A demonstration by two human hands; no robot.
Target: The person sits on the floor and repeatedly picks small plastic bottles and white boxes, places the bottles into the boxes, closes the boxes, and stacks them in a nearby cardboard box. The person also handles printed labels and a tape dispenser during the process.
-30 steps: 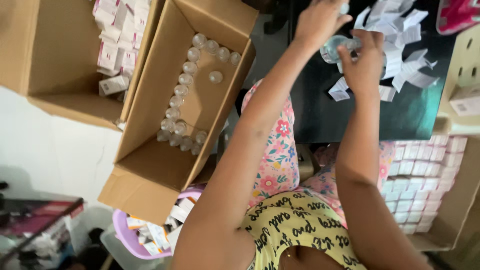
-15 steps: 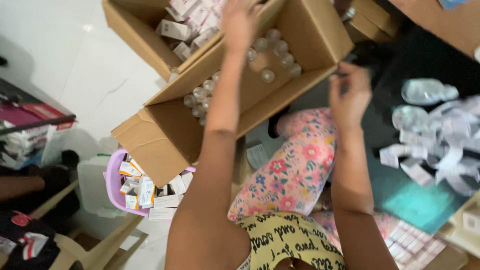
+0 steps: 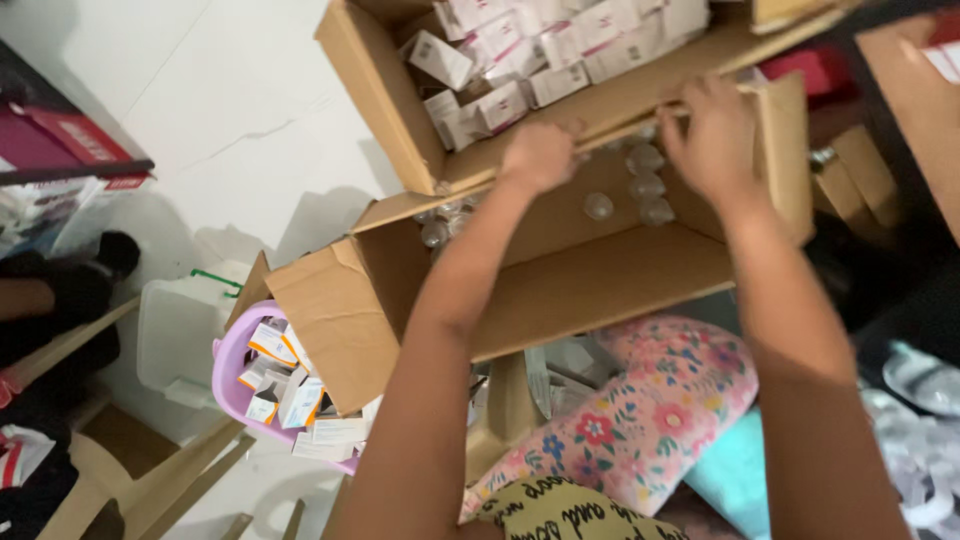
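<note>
An open cardboard box [image 3: 600, 275] lies tilted in front of me with several small clear bottles [image 3: 645, 187] standing inside. My left hand [image 3: 540, 155] is down inside the box near its far wall, fingers curled; whether it holds a bottle is hidden. My right hand [image 3: 712, 135] rests with fingers apart on the box's far edge, just above the bottles. Behind it stands a second cardboard box [image 3: 385, 95] full of small white and pink cartons [image 3: 500, 100].
A purple basin [image 3: 228, 365] with more small cartons sits at lower left beside a white plastic tub [image 3: 175, 335]. My knee in floral trousers [image 3: 640, 410] is below the box. Blurred paper slips [image 3: 925, 455] lie at lower right. White floor [image 3: 230, 110] at upper left.
The view swung from the dark table to the boxes. Both hands left the bottle and paper slips on the table and moved left into the box of bottles.
</note>
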